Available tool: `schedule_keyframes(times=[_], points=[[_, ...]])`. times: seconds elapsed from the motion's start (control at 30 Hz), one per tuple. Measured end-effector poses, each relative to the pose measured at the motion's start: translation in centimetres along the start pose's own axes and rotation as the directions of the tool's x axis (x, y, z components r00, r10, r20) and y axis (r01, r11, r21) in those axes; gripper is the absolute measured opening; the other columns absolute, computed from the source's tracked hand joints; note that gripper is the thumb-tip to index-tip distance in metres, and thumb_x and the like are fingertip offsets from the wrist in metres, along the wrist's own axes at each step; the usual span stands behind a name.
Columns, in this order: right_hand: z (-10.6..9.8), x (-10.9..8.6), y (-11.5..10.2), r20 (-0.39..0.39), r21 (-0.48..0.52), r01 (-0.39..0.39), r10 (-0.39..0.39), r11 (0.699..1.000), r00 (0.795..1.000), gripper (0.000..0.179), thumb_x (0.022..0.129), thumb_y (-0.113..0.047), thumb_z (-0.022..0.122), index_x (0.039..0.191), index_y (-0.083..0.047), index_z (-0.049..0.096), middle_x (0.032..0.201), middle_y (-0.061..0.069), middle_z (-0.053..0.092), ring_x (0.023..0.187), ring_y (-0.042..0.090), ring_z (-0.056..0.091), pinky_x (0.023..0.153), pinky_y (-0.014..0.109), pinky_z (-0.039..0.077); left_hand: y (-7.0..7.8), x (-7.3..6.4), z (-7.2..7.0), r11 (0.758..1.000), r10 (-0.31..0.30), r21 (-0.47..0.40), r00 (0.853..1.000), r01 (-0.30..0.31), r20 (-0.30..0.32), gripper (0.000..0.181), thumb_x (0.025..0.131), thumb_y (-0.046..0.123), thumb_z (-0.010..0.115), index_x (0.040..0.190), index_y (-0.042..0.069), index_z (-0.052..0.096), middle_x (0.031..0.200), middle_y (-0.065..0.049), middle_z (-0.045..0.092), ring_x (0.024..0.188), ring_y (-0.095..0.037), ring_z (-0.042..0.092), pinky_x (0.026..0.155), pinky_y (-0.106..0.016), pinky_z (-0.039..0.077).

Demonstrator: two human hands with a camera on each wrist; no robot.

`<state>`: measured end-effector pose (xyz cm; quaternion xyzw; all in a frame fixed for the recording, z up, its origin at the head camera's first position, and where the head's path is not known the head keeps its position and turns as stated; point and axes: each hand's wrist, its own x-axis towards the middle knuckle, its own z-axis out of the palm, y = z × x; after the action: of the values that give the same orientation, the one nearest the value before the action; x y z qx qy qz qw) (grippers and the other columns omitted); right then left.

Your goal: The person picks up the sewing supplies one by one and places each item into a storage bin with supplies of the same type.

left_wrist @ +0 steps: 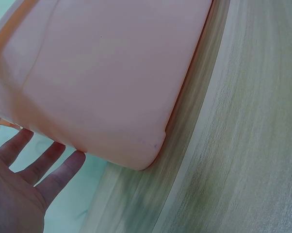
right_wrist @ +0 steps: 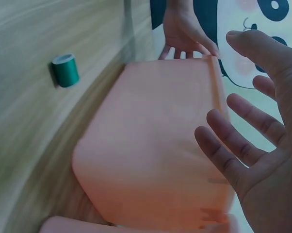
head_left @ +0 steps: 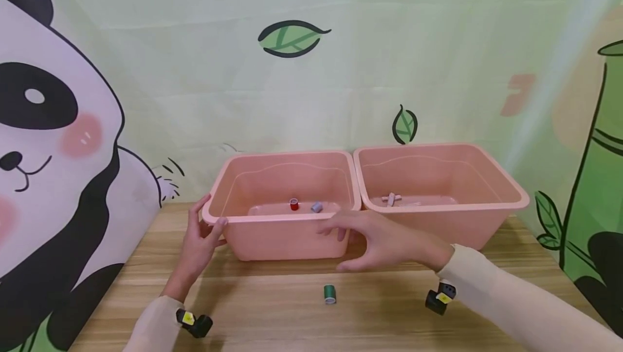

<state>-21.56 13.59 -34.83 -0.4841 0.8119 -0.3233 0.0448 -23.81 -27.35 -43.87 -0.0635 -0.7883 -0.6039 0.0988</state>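
My left hand (head_left: 198, 244) rests against the front left corner of the left pink basin (head_left: 287, 238), thumb at the front rim and fingers along the side. In the left wrist view, the fingers (left_wrist: 63, 177) look fairly straight against the basin's wall. My right hand (head_left: 384, 238) hovers by that basin's front right corner, fingers spread and apart from the thumb, holding nothing. A green thread spool (head_left: 330, 294) stands on the table in front of the basin. Inside the left basin are a red spool (head_left: 294, 204) and a pale blue spool (head_left: 317, 207).
A second pink basin (head_left: 428, 225) stands right beside the first, with a few small pale pink and white pieces (head_left: 391, 199) inside. Both basins are on a wooden table (head_left: 272, 309), close to a printed backdrop (head_left: 204, 98) with a panda and leaves.
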Motion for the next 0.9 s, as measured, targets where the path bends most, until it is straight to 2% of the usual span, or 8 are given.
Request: schedule_keyframes(times=[0.17,0.43,0.63,0.77,0.9], points=[[1.4,-0.2,0.8,0.039,0.054,-0.004,0.002,0.999,0.999,0.064,0.086,-0.037,0.085,0.143,-0.034,0.055,0.127,-0.019,0.060,0.104,0.014,0.057,0.086,0.026,0.054,-0.1,0.0,-0.1,1.000,0.000,0.001,1.000,0.000,0.005,0.072,0.105,0.034,0.060,0.161,0.035,0.014,0.167,-0.012,0.025,0.137,-0.043,0.048,0.085,-0.043,0.061],[3.2,-0.3,2.3,0.058,0.062,-0.055,0.051,0.997,0.997,0.062,0.086,-0.033,0.085,0.141,-0.034,0.057,0.124,-0.020,0.062,0.104,0.014,0.058,0.086,0.027,0.055,0.1,0.0,0.0,1.000,-0.010,-0.003,1.000,0.010,0.006,0.073,0.105,0.034,0.060,0.161,0.036,0.014,0.168,-0.011,0.025,0.139,-0.042,0.046,0.086,-0.045,0.061],[4.1,-0.4,3.1,0.076,0.089,-0.084,0.078,0.992,0.994,0.060,0.085,-0.037,0.084,0.139,-0.035,0.058,0.121,-0.019,0.063,0.104,0.014,0.057,0.086,0.027,0.055,0.1,0.0,0.0,1.000,-0.018,0.000,1.000,0.018,0.004,0.073,0.104,0.036,0.061,0.161,0.037,0.014,0.168,-0.011,0.026,0.139,-0.041,0.047,0.087,-0.047,0.061],[4.7,-0.4,3.7,0.095,0.098,-0.088,0.078,0.991,0.992,0.062,0.086,-0.035,0.085,0.141,-0.025,0.059,0.124,-0.016,0.062,0.103,0.013,0.056,0.086,0.027,0.055,0.1,0.0,0.0,1.000,-0.023,0.004,1.000,0.023,0.004,0.074,0.104,0.036,0.061,0.161,0.038,0.014,0.168,-0.010,0.026,0.139,-0.041,0.047,0.086,-0.046,0.061],[5.5,-0.3,4.2,0.134,0.094,-0.113,0.100,0.989,0.986,0.064,0.086,-0.033,0.085,0.142,-0.022,0.057,0.124,-0.014,0.061,0.104,0.019,0.057,0.085,0.030,0.056,0.2,-0.1,0.0,1.000,-0.023,0.000,1.000,0.023,0.007,0.074,0.104,0.036,0.061,0.161,0.038,0.014,0.168,-0.009,0.025,0.140,-0.041,0.046,0.087,-0.046,0.060]])
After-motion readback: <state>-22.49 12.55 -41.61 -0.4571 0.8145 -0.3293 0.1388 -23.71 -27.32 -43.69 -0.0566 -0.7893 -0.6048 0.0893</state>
